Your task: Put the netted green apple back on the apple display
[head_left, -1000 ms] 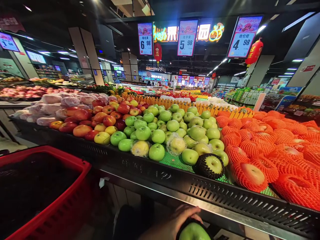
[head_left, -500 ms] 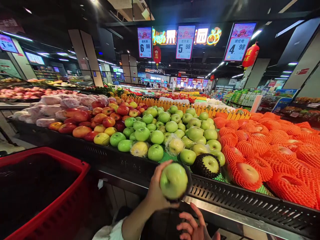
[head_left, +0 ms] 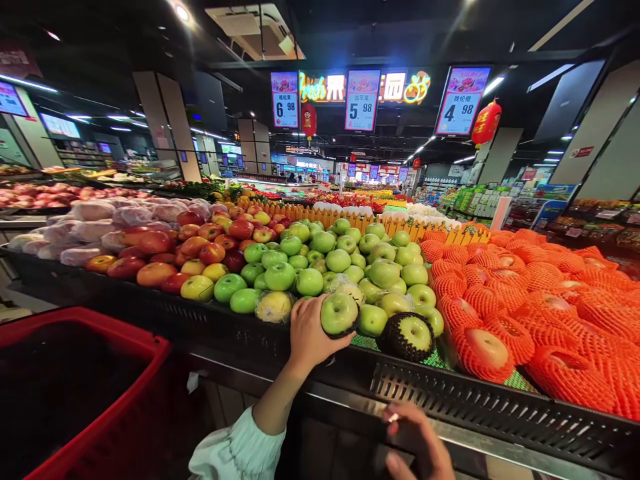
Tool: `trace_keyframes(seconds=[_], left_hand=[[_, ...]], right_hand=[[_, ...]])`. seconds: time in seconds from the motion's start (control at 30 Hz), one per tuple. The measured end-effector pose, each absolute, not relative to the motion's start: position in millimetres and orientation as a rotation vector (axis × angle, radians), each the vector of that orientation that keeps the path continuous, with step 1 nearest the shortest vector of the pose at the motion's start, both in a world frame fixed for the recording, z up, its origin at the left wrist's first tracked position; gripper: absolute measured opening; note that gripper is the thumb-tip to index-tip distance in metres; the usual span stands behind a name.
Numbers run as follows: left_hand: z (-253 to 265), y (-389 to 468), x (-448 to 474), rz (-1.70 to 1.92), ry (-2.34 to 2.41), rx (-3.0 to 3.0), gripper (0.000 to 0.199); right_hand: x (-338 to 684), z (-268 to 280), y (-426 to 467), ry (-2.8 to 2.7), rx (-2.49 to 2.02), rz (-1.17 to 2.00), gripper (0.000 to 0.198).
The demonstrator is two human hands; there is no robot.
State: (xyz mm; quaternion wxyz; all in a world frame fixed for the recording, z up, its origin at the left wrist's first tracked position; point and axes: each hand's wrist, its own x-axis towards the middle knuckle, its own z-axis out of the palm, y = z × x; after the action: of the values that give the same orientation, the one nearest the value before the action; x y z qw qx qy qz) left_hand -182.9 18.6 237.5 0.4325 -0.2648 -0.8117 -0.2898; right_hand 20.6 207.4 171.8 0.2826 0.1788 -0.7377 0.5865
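A red basket (head_left: 85, 387) stood at the near left. Right of it, the left hand (head_left: 307, 333) was wrapped around a green apple (head_left: 339, 313) at the near edge of the green apple pile (head_left: 340, 260) on the display shelf (head_left: 450, 393). The right hand (head_left: 417, 443) hovered low at the near right, fingers curled, holding nothing visible. Orange-netted fruit (head_left: 525, 307) lay at the far right.

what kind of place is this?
Almost certainly a supermarket produce section: green apples piled on a display stand, hanging price signs overhead, and a red shopping basket beside it. The left hand holds a green apple.
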Motion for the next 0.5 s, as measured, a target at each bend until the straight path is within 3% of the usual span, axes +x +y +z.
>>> trace_keyframes(seconds=[0.1,0.17,0.23,0.3,0.5], left_hand=[[234.6,19.3,-185.1,-0.818,-1.993,-0.591,0.085],[233.7,20.2,-186.7,-0.943,-1.950,-0.514,0.084],[234.3,21.3,-188.1,-1.099,-1.887,-0.415,0.084],[236.3,21.8,-189.3,-1.263,-1.826,-0.316,0.085],[238.6,19.2,-194.6,-1.511,-1.721,-0.195,0.094]], right_hand=[[-8.4,268.0,222.2,-2.121,0.503,0.759,0.030],[-44.5,321.5,221.0,-2.148,0.502,0.536,0.023],[-87.9,354.7,210.9,-2.435,0.358,0.364,0.029],[-129.7,367.3,196.9,-2.816,0.158,0.047,0.052],[-195.0,351.4,176.5,-3.069,0.065,-0.081,0.085]])
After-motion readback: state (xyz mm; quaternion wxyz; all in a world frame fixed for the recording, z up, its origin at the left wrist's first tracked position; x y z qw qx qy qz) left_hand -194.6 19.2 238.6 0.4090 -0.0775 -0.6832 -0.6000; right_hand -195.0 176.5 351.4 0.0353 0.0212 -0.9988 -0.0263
